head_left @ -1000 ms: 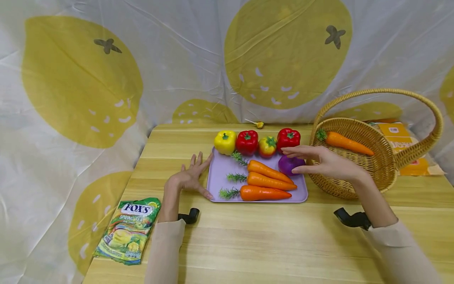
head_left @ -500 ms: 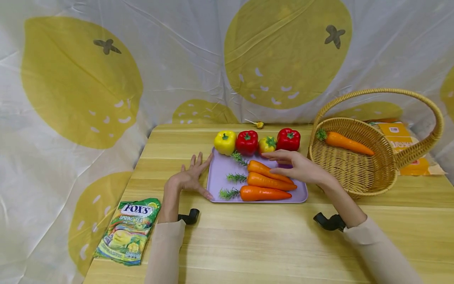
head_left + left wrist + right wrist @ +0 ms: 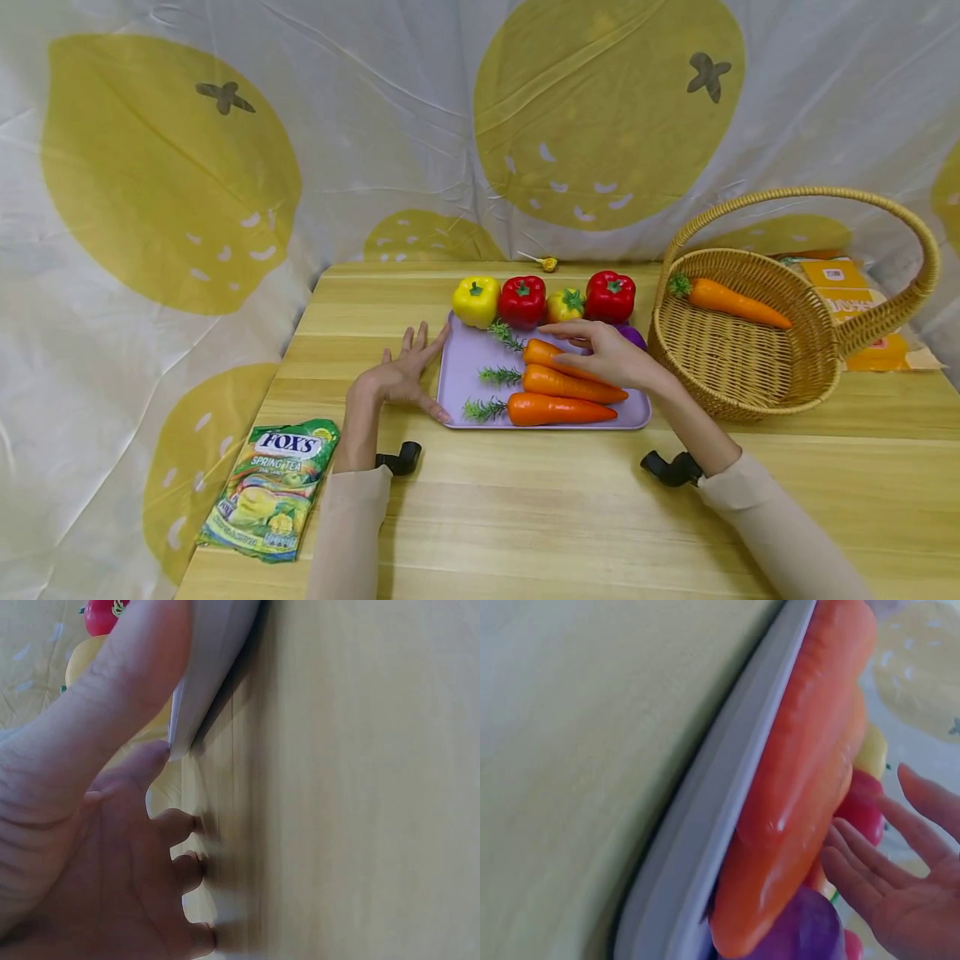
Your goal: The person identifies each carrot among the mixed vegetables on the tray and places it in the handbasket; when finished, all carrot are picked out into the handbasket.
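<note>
A lilac tray (image 3: 468,367) bears three orange carrots with green tops, the nearest carrot (image 3: 558,409) lying along its front. My left hand (image 3: 401,379) rests at the tray's left edge, fingers spread, thumb and index at the rim in the left wrist view. Over the farthest carrot (image 3: 538,351) is my right hand (image 3: 611,354), thumb apart from the fingers. In the right wrist view that hand's fingers (image 3: 859,881) are extended beside the carrots. A round purple vegetable (image 3: 632,335) is partly hidden behind the right hand.
Along the tray's back stand a yellow bell pepper (image 3: 476,302), two red ones (image 3: 522,301) and a red-yellow tomato (image 3: 566,305). To the right, a wicker basket (image 3: 720,375) with a tall handle holds another carrot (image 3: 738,302). A green candy bag (image 3: 270,492) lies at left.
My right hand has moved left from the round purple vegetable to over the farthest carrot. The left hand has stayed at the tray's edge.
</note>
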A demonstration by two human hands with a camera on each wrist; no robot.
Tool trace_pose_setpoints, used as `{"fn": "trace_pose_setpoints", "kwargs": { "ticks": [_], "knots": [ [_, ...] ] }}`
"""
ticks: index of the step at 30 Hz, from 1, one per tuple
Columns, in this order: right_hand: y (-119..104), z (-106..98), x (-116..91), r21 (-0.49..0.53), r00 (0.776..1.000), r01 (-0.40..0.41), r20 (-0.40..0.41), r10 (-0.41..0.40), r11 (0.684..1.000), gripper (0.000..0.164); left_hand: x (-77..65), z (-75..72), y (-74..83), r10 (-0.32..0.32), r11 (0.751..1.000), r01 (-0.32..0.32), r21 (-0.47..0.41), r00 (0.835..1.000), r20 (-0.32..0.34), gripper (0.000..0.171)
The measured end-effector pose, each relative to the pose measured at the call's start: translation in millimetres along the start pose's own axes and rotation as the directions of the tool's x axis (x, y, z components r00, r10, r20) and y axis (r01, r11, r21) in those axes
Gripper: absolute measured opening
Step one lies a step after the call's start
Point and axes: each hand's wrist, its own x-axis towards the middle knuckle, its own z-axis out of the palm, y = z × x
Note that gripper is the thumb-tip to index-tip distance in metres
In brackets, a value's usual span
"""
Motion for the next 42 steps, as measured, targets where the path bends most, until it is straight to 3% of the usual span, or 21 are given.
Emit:
{"fn": "trace_pose_setpoints", "kwargs": {
  "ticks": [12,27,42],
  "knots": [
    [1,10,10,-0.021,0.998,-0.056,-0.021,0.055,0.998,0.043,1.0,1.0,-2.4,0.001,1.0,-0.001,-0.007,1.0,-0.004,0.146],
    [4,13,13,-0.007,0.999,-0.042,-0.008,0.042,0.999,0.041,-0.1,-0.6,0.0,0.001,1.0,-0.001,-0.006,1.0,0.007,0.146],
    [5,17,17,-0.032,0.995,-0.099,-0.007,0.099,0.995,0.041,1.4,0.1,-1.7,-0.007,1.0,0.007,-0.001,1.0,0.008,0.146]
  ]
}}
